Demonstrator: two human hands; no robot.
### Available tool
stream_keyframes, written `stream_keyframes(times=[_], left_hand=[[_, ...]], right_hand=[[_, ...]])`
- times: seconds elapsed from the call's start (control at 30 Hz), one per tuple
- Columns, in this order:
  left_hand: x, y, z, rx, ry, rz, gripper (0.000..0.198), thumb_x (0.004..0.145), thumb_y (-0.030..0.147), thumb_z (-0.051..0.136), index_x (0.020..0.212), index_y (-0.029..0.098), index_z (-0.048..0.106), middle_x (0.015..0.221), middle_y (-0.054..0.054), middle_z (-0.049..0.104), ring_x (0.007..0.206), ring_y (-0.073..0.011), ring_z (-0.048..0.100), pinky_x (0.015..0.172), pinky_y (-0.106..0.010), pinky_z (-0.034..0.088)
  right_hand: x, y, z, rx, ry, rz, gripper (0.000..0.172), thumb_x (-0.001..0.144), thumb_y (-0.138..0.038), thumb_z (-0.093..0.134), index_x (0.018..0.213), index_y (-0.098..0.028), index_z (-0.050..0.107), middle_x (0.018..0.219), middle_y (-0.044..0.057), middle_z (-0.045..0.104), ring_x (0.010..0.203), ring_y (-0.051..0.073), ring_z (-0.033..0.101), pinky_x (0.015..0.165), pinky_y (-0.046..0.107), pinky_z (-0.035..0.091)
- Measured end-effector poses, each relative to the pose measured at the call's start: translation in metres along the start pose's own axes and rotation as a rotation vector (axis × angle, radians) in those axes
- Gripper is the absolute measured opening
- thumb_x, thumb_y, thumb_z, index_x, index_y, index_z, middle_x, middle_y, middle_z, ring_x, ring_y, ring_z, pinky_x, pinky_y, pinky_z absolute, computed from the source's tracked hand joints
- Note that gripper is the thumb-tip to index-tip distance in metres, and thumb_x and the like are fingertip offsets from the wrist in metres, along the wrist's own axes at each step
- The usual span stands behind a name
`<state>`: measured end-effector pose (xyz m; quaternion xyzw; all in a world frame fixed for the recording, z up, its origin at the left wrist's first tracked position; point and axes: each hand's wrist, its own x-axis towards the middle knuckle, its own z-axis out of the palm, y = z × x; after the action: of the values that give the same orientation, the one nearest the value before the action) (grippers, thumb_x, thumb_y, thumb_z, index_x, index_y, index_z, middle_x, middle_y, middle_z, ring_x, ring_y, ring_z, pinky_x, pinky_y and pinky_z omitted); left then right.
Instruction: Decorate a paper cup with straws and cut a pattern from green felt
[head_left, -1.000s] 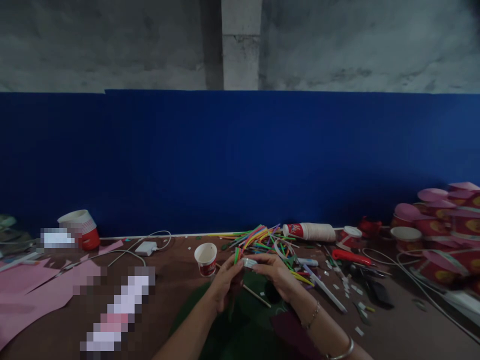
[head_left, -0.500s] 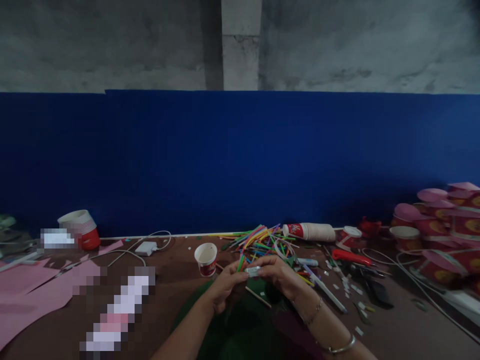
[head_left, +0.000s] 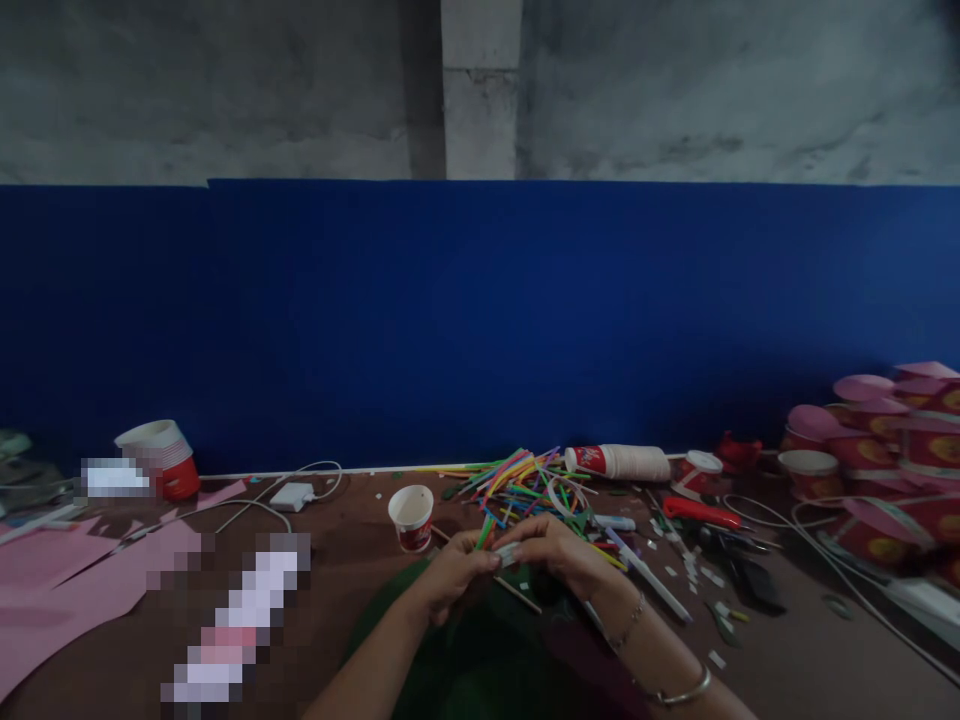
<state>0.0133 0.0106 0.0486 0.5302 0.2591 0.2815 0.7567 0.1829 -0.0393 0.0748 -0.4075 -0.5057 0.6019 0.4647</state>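
Left hand [head_left: 454, 573] pinches a green strip [head_left: 485, 532], right hand [head_left: 561, 552] a white piece [head_left: 508, 554]; a sideways knock could tip the cup [head_left: 412, 520] at ten o'clock.

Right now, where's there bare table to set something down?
Bare tabletop shows between the white adapter and the cup by your left hand, and at front right, nearer you than the black object. It's crowded beyond your right hand, where colorful strips lie piled, and at far right, where pink-topped cups are stacked.
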Motion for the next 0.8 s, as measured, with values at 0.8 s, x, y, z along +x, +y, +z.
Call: stream_keyframes(times=[0.8], left_hand=[[0.002, -0.013, 0.002, -0.014, 0.122, -0.035, 0.022, 0.057, 0.018, 0.065, 0.078, 0.015, 0.064, 0.043, 0.008, 0.039, 0.036, -0.0033, 0.026, 0.040, -0.019, 0.012]], right_hand=[[0.000, -0.001, 0.002, -0.128, 0.007, -0.045, 0.023, 0.058, -0.029, 0.075, 0.078, -0.018, 0.076, 0.072, 0.003, 0.072, 0.067, 0.017, 0.061, 0.068, 0.028, 0.044]])
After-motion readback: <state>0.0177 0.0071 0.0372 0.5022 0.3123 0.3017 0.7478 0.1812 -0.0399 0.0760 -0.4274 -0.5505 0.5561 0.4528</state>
